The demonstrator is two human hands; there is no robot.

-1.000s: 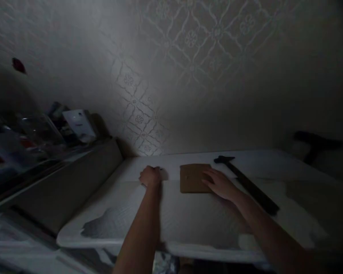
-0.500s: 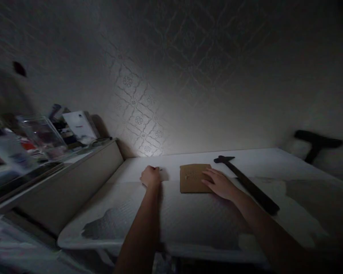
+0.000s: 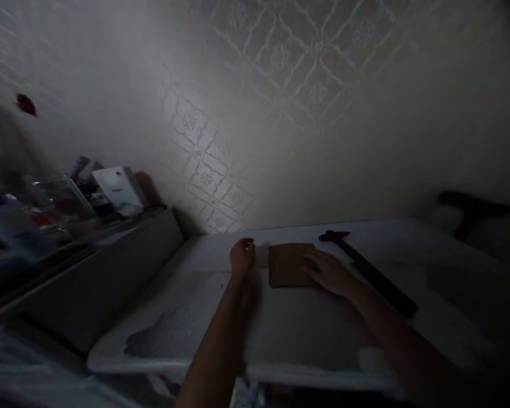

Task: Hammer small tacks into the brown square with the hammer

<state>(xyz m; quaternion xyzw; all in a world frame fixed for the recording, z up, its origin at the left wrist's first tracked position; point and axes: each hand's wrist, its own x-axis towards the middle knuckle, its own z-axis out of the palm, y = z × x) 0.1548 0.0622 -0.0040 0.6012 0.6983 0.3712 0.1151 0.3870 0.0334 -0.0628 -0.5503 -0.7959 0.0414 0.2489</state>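
A square piece of brown cardboard [image 3: 285, 266] lies flat on the white tabletop. My right hand [image 3: 326, 272] rests over its right edge, fingers stretched out and laid on the surface. Left of the cardboard and apart from it, my left hand [image 3: 242, 258] is raised a little with curled fingers pinched together. Whatever is between those fingertips is too small and dark to make out. A dark hammer [image 3: 372, 272] lies at a slant to the right of my right hand, its head toward the wall.
A raised ledge [image 3: 123, 255] borders the table on the left, crowded with a white box [image 3: 118, 187], a clear plastic container [image 3: 63, 198] and other clutter. The patterned wall [image 3: 255, 141] rises behind. A dark T-shaped object [image 3: 471, 209] stands at the far right.
My left hand has moved right and slightly up, closer to the cardboard. My right hand, the cardboard and the hammer stay almost where they were. The light on the table has dimmed.
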